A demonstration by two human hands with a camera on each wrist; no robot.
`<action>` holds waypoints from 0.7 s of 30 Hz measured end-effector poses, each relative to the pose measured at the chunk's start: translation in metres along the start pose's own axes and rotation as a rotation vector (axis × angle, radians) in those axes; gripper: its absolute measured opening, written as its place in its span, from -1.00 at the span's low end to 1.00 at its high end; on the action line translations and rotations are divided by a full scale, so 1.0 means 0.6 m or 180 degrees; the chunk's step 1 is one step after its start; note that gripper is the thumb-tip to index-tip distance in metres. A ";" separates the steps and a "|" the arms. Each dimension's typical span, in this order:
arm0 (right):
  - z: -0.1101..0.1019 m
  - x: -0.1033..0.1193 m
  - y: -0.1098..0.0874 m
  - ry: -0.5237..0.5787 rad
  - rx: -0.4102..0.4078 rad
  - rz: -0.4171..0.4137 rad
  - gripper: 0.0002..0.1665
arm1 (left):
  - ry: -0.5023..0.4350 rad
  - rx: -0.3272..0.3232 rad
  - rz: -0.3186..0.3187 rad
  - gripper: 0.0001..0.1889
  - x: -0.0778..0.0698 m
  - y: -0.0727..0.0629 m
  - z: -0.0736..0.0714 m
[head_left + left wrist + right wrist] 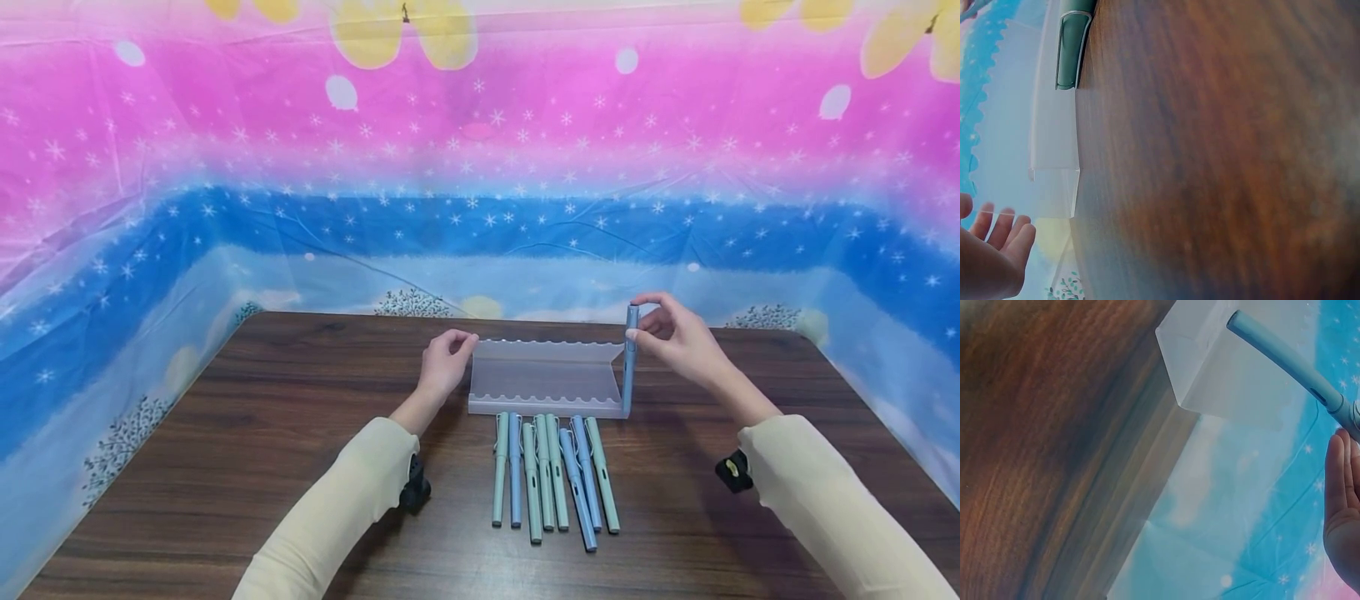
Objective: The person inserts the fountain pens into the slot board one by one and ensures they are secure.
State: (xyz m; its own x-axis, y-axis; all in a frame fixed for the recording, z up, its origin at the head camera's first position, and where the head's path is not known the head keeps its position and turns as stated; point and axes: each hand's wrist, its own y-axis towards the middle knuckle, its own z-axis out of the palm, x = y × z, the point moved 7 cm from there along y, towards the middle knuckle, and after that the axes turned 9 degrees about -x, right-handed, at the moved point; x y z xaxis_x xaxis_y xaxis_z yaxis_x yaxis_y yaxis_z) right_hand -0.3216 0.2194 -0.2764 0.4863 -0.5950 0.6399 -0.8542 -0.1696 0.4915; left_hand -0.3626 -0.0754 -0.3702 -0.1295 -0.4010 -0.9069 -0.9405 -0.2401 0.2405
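Observation:
A clear plastic pen rack (543,379) with scalloped front and back edges stands on the table. My left hand (445,362) pinches its back left corner; in the left wrist view, fingers (1004,231) show at the rack's end panel (1054,194). With thumb and fingers, my right hand (678,340) holds a blue pen (629,375) near its top, close to upright at the rack's right end. The right wrist view has that pen (1285,359) overlapping the rack, its lower end away from the hand.
Several green pens (542,483) and blue pens (515,475) lie side by side in front of the rack, clips toward it. Under everything is a dark wooden table (300,433). A patterned pink and blue cloth (480,225) hangs behind and at both sides.

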 end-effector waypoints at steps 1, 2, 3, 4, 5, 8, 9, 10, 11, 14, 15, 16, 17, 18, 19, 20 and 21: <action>0.001 -0.007 0.003 0.0009 -0.0016 -0.0002 -0.51 | 0.0008 -0.0004 0.0005 -0.73 0.000 0.000 0.000; 0.001 -0.015 0.006 0.0008 -0.0023 -0.0018 -0.51 | 0.0011 -0.0009 0.0009 -0.73 0.001 0.000 0.000; 0.002 -0.018 0.008 0.0001 -0.0044 -0.0020 -0.51 | 0.0014 -0.0012 0.0002 -0.73 0.001 0.001 0.000; 0.003 -0.026 0.011 -0.0001 -0.0051 -0.0032 -0.51 | 0.0016 -0.0015 0.0004 -0.73 0.001 0.001 0.000; 0.004 -0.034 0.014 0.0015 -0.0059 -0.0053 -0.51 | 0.0017 -0.0017 0.0001 -0.73 0.002 0.001 0.000; 0.007 -0.045 0.018 0.0023 -0.0097 -0.0152 -0.51 | 0.0019 -0.0019 -0.0006 -0.73 0.002 0.002 0.000; 0.007 -0.046 0.019 0.0019 -0.0125 -0.0191 -0.51 | 0.0021 -0.0017 -0.0009 -0.73 0.002 0.002 0.000; 0.008 -0.046 0.019 0.0022 -0.0158 -0.0226 -0.52 | 0.0020 -0.0015 -0.0010 -0.73 0.002 0.002 0.000; 0.008 -0.045 0.019 0.0014 -0.0194 -0.0263 -0.52 | 0.0019 -0.0011 -0.0006 -0.73 0.002 0.002 0.001; 0.009 -0.044 0.019 -0.0054 -0.0305 -0.0342 -0.52 | 0.0029 -0.0013 -0.0002 -0.73 0.002 0.001 0.001; 0.009 -0.044 0.018 -0.0069 -0.0340 -0.0347 -0.52 | 0.0034 -0.0018 0.0001 -0.73 0.002 0.001 0.001; 0.010 -0.044 0.018 -0.0077 -0.0358 -0.0359 -0.52 | 0.0033 -0.0020 0.0005 -0.73 0.002 0.002 0.001; 0.011 -0.045 0.017 -0.0083 -0.0369 -0.0374 -0.52 | 0.0032 -0.0024 0.0007 -0.74 0.002 0.002 0.001; 0.012 -0.045 0.017 -0.0085 -0.0374 -0.0382 -0.52 | 0.0032 -0.0029 0.0006 -0.74 0.002 0.002 0.001; 0.013 -0.045 0.016 -0.0087 -0.0372 -0.0394 -0.52 | 0.0028 -0.0029 0.0005 -0.74 0.002 0.002 0.001; 0.015 -0.045 0.015 -0.0085 -0.0364 -0.0403 -0.52 | 0.0021 -0.0029 0.0005 -0.74 0.002 0.001 0.001; 0.016 -0.046 0.014 -0.0086 -0.0349 -0.0411 -0.52 | 0.0017 -0.0027 0.0012 -0.74 0.002 0.001 0.000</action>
State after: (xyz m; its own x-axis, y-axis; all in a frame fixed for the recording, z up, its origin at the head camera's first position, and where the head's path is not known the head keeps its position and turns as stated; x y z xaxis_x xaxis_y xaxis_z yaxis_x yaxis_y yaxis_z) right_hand -0.3441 0.2265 -0.2954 0.5843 -0.5949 0.5520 -0.7591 -0.1602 0.6309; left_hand -0.3635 -0.0759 -0.3711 -0.1314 -0.4067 -0.9041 -0.9373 -0.2460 0.2469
